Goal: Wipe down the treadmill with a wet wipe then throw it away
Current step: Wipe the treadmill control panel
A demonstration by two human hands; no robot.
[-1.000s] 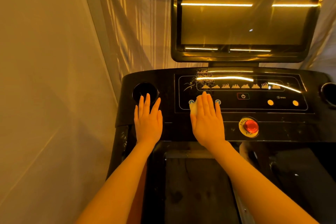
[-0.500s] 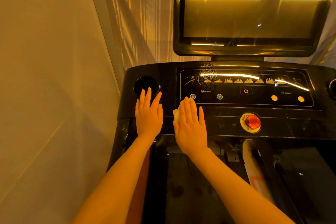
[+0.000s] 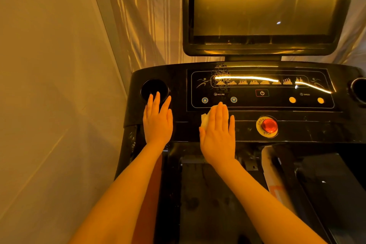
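The right hand (image 3: pixel 217 130), fingers straight and together, presses the wet wipe (image 3: pixel 205 120) flat on the treadmill console (image 3: pixel 297 125). It has moved left, then back right: wiping continues. The left hand (image 3: pixel 157 119) rests flat, far left.

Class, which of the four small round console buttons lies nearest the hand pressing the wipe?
The blue down-arrow button, just right of the right hand's fingertips; the others sit farther.
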